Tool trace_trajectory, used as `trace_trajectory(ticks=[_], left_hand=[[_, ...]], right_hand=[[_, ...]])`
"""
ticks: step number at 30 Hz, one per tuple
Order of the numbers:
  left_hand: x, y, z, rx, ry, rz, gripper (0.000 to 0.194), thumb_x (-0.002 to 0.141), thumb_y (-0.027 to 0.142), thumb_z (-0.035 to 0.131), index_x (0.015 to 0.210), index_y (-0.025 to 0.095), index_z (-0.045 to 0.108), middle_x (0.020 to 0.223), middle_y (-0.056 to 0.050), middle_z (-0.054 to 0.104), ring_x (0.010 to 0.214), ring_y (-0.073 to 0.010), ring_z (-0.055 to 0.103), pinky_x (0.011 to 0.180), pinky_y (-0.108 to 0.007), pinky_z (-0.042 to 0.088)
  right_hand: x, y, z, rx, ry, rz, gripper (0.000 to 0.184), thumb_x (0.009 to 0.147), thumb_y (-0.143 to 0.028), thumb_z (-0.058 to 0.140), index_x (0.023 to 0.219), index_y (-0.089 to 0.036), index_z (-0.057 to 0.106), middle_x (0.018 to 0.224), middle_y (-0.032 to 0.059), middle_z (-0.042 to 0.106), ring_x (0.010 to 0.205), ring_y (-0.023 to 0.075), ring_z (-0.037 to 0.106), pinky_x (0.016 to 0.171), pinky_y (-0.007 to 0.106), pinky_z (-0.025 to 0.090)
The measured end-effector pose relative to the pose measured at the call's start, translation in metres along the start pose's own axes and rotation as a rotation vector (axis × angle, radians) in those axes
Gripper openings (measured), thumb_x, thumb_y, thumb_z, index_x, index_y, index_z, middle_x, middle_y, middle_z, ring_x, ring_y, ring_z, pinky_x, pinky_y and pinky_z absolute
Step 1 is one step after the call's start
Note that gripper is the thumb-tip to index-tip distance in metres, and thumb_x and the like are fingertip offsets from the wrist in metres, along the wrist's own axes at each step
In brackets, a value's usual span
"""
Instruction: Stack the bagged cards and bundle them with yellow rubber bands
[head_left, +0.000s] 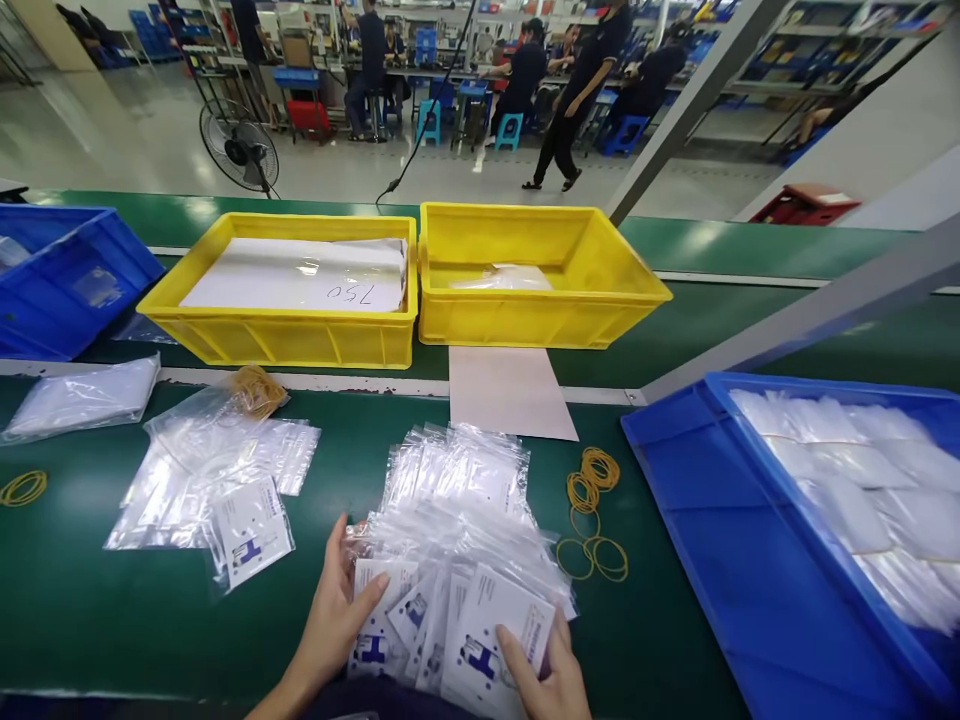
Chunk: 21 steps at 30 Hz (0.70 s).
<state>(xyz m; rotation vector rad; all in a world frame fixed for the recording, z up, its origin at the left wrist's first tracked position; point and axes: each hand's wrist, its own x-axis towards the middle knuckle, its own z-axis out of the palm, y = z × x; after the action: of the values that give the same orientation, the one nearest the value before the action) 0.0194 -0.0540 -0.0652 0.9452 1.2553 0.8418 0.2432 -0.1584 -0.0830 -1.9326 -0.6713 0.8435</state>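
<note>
A loose pile of clear zip bags with printed white cards [495,640] inside lies on the green bench in front of me. My left hand [334,610] grips the pile's left side, thumb on top of a card. On the right side my right hand [544,670] holds it too, its thumb lying across the front card and its other fingers partly hidden behind. Just beyond, more clear bags [457,470] lie in an overlapping stack. To the right are several yellow rubber bands [592,500]. One bagged card [251,535] rests at the left by flat clear bags [202,450].
Two yellow bins [300,335] [525,320] stand along the back, the left one with white sheets marked 750. A blue crate [697,540] of bundled white packs fills the right; another blue crate [67,290] is at far left. A slanted grey post [795,310] crosses the right.
</note>
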Motion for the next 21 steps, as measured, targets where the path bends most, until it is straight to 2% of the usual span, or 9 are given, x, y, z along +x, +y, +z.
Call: trace_trajectory(ticks=[2,4,5,8,11,14,17,19,21], left_hand=[[-0.004,-0.005,-0.001,-0.015,0.007,-0.055,0.104,0.077,0.057,0.069,0.149,0.026,0.002,0.153,-0.019,0.030,0.141,-0.0339,0.029,0.115,-0.051,0.026],[-0.006,-0.010,-0.003,-0.015,-0.010,-0.095,0.110,0.073,0.057,0.072,0.149,0.024,-0.001,0.153,-0.021,0.028,0.141,-0.0350,0.029,0.115,-0.051,0.026],[-0.007,-0.012,-0.004,-0.010,-0.030,-0.107,0.113,0.072,0.056,0.074,0.149,0.023,-0.002,0.154,-0.022,0.027,0.141,-0.0354,0.029,0.115,-0.052,0.027],[-0.009,-0.013,-0.003,0.027,-0.088,-0.089,0.118,0.069,0.054,0.077,0.149,0.018,-0.003,0.153,-0.024,0.027,0.141,-0.0358,0.029,0.115,-0.052,0.025],[-0.009,-0.010,0.001,0.087,-0.147,-0.058,0.114,0.070,0.051,0.075,0.149,0.015,0.001,0.153,-0.023,0.028,0.140,-0.0346,0.031,0.115,-0.049,0.027],[-0.007,-0.010,0.005,0.226,-0.145,0.014,0.101,0.072,0.049,0.073,0.148,0.017,0.014,0.152,-0.019,0.029,0.139,-0.0349,0.031,0.115,-0.050,0.028],[-0.005,-0.017,0.004,0.382,-0.089,0.122,0.089,0.072,0.049,0.072,0.146,0.022,0.029,0.155,-0.014,0.022,0.141,-0.0372,0.025,0.115,-0.053,0.028],[-0.006,-0.020,0.002,0.410,-0.091,0.162,0.084,0.073,0.050,0.072,0.144,0.025,0.034,0.157,-0.012,0.016,0.142,-0.0377,0.022,0.113,-0.054,0.030],[-0.007,-0.021,0.000,0.384,-0.100,0.179,0.083,0.071,0.051,0.073,0.143,0.026,0.038,0.157,-0.011,0.014,0.142,-0.0386,0.023,0.112,-0.052,0.033]], right_hand=[[-0.001,0.001,0.005,-0.134,0.086,-0.157,0.050,0.075,-0.055,0.064,0.108,-0.017,0.066,0.149,0.0168,0.041,0.138,0.0422,0.033,0.114,0.055,0.027],[-0.001,0.003,0.006,-0.216,0.106,-0.213,0.048,0.078,-0.053,0.061,0.111,-0.017,0.063,0.159,0.0137,0.021,0.144,0.0415,0.020,0.117,0.056,0.018],[-0.001,0.004,0.007,-0.232,0.100,-0.213,0.048,0.078,-0.053,0.061,0.111,-0.017,0.063,0.160,0.0133,0.017,0.145,0.0415,0.018,0.117,0.057,0.017],[-0.003,0.005,0.012,-0.184,0.074,-0.218,0.052,0.080,-0.052,0.061,0.117,-0.016,0.059,0.161,0.0141,0.015,0.145,0.0395,0.019,0.117,0.055,0.017],[-0.003,0.003,0.024,-0.041,0.023,-0.223,0.050,0.081,-0.048,0.062,0.120,-0.017,0.058,0.161,0.0114,0.016,0.145,0.0336,0.022,0.117,0.045,0.025],[-0.002,0.000,0.035,0.069,-0.036,-0.177,0.044,0.079,-0.046,0.067,0.113,-0.019,0.062,0.162,0.0086,0.015,0.145,0.0315,0.023,0.112,0.039,0.034],[-0.004,-0.005,0.039,0.193,-0.022,-0.115,0.040,0.079,-0.046,0.068,0.110,-0.022,0.059,0.162,0.0086,0.014,0.144,0.0317,0.027,0.108,0.038,0.039],[-0.007,-0.006,0.039,0.303,0.002,-0.062,0.057,0.079,-0.047,0.067,0.127,-0.024,0.047,0.160,0.0120,0.019,0.142,0.0325,0.030,0.109,0.043,0.037],[-0.011,-0.006,0.038,0.383,0.011,0.001,0.085,0.077,-0.050,0.069,0.146,-0.026,0.024,0.155,0.0157,0.029,0.139,0.0334,0.036,0.109,0.049,0.036]])
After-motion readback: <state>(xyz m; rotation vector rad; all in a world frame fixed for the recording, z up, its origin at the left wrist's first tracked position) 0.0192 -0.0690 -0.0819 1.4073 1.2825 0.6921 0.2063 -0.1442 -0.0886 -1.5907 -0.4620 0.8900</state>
